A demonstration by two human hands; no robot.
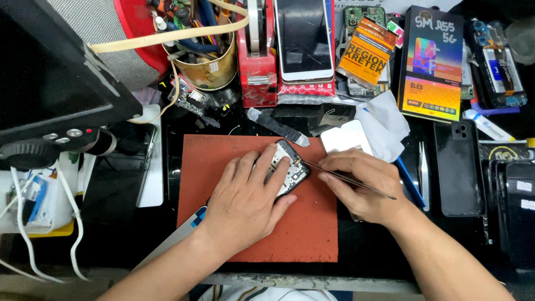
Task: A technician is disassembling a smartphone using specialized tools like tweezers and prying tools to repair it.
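here the left hand (245,195) pins an opened phone (290,167) flat while the right hand (359,184) grips tweezers (345,179).

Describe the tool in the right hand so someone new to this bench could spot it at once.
Find the red-brown mat at the bench's centre, where the left hand presses down an opened phone. The right hand pinches thin dark tweezers, tip at the phone's edge. Unlike the pale tweezers lying farther right, they are held and dark.
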